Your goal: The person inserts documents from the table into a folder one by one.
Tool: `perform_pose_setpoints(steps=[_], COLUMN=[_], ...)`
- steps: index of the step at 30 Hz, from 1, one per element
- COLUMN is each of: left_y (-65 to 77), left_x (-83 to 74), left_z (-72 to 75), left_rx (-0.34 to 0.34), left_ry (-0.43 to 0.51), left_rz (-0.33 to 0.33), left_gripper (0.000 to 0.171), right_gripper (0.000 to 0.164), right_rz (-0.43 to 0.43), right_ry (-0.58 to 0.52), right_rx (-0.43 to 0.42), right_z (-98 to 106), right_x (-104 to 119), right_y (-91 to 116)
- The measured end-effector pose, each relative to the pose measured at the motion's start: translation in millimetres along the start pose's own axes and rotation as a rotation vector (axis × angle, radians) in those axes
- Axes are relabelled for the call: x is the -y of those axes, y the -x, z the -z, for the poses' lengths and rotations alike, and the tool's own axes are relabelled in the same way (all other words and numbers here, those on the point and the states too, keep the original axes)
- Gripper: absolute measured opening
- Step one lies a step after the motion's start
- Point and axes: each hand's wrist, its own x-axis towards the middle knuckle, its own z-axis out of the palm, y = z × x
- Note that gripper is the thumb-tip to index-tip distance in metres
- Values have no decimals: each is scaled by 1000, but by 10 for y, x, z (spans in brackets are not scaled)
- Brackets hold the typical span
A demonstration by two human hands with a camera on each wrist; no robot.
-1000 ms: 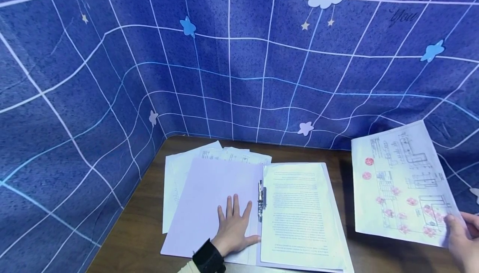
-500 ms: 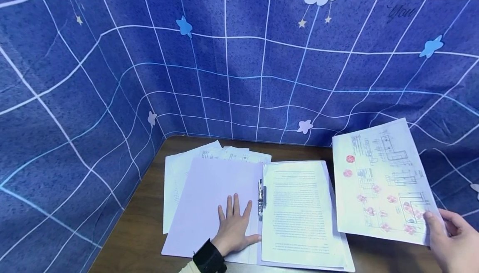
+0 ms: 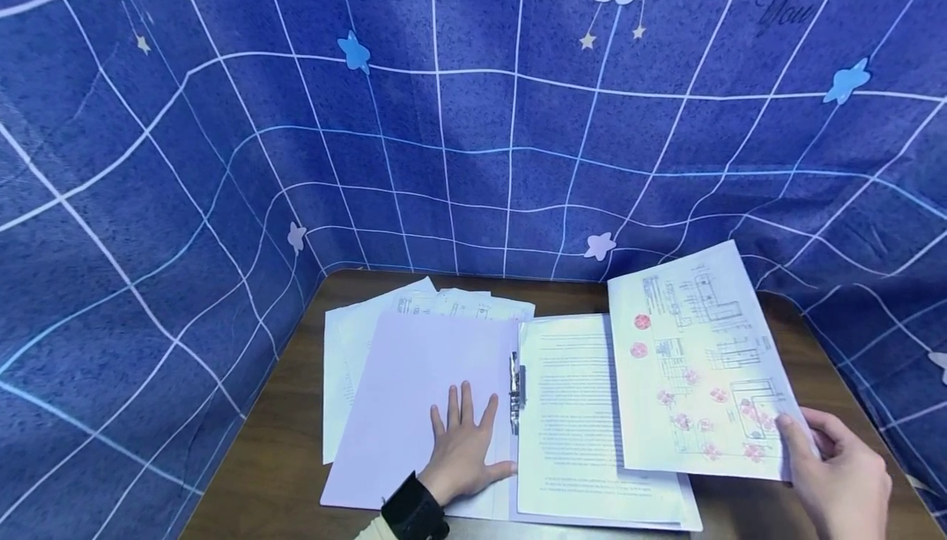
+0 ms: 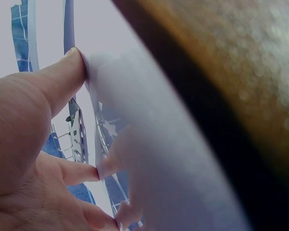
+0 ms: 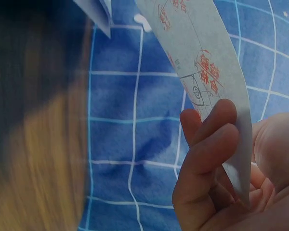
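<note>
A pale lilac folder (image 3: 399, 408) lies spread on the table, with a metal clip (image 3: 515, 388) along its spine. On its right side sits a stack of printed pages (image 3: 570, 425). My left hand (image 3: 462, 454), fingers spread, presses flat on the folder's bare left cover; in the left wrist view the fingertips touch that smooth surface. With my right hand (image 3: 836, 466) I pinch the lower right corner of a drawing sheet (image 3: 688, 359) marked with red stamps. The sheet is held up, overlapping the right part of the printed pages. In the right wrist view, fingers curl against its stamped face.
Loose drawing sheets (image 3: 348, 359) lie partly under the folder at the back left. The brown wooden table (image 3: 274, 450) ends against a blue grid-patterned curtain (image 3: 473, 154) at the back and both sides.
My right hand has carried the drawing sheet leftward, from beside the folder to over the right edge of the printed pages. The left hand has stayed in place on the cover.
</note>
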Motion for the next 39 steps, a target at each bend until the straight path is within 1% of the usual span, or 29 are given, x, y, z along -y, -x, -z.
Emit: perform_pose_setpoints(steps=[12,20,25,30,39], left_y=[5,10,5,5,9], left_x=[-5,2,7,6,1], left_z=[5,-2,-10,3,30], left_rx=[-11,-12,-15,-14,-3], left_ry=[3,-4,-5,4,20], left_rz=[4,-1,-5,-9,-9], left_gripper=[103,104,104,104,103], right_gripper=[23,19,18,17,23], right_rz=[49,128,152,161,113], right_ry=[-48,-54,-51,-45,-45], right_rx=[87,111,135,160,228], right_z=[-357,-559,-656,-724,-809], right_x=[176,241,251,261,290], right_y=[273,410,485,551,628])
